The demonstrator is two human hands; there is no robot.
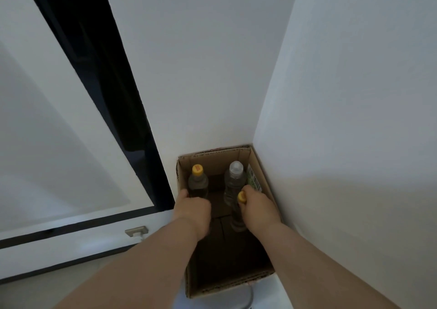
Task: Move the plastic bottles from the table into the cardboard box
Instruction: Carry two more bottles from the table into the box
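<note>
An open cardboard box (214, 157) stands in a corner between two white walls. Both my hands reach down into it. My left hand (192, 210) grips the body of a clear bottle with a yellow cap (198, 178) at the box's far left. My right hand (259, 208) holds a second yellow-capped bottle (237, 216) just below its cap. Behind that one, a clear bottle with a clear cap (234, 178) stands upright at the far right. A green-and-white label (253, 178) shows against the right inner wall.
White walls (354, 95) close in the box at the back and right. To the left, a dark door gap (113, 72) runs beside a white door panel. A wall socket (136, 231) with a white plug sits low on the left.
</note>
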